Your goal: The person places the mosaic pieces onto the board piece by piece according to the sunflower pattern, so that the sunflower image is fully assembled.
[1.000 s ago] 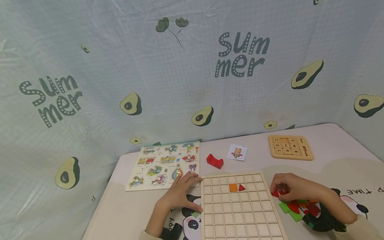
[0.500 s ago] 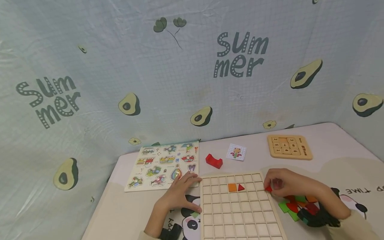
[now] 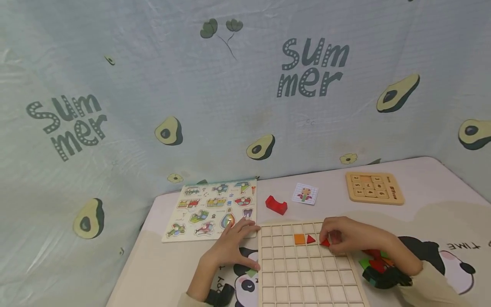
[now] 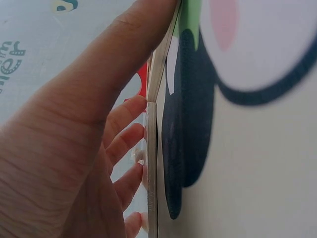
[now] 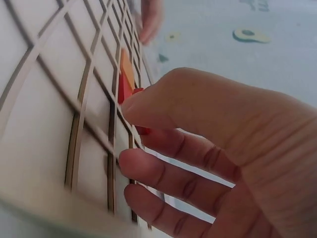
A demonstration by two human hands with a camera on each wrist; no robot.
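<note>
Pinching a small red piece [image 3: 325, 243] between thumb and forefinger, my right hand [image 3: 347, 234] was low over the upper right part of the pale grid board [image 3: 292, 294]; whether the piece touched the board, I could not tell. Its other fingers were loosely bent. Just left of the pinched piece, a red triangle [image 3: 310, 239] lay in one cell, and in the next cell to the left was an orange square [image 3: 299, 239]. My left hand [image 3: 230, 245] was spread at the board's left edge, thumb and forefinger well apart, both tips by the rim. Beneath my right forearm, partly hidden, a pile of red, green and orange pieces [image 3: 377, 265] lay beside the board. Beyond the board's far edge stood a red notched block [image 3: 276, 205], with a small printed card [image 3: 305, 194] to its right. Farther right was a wooden number puzzle [image 3: 375, 188]; to the left, near my left fingers, lay a picture board [image 3: 211, 211] of vehicles. All this was on a bench [image 3: 145, 273] with panda prints, and behind it hung a pale cloth [image 3: 215, 94] patterned with avocados and lettering.
</note>
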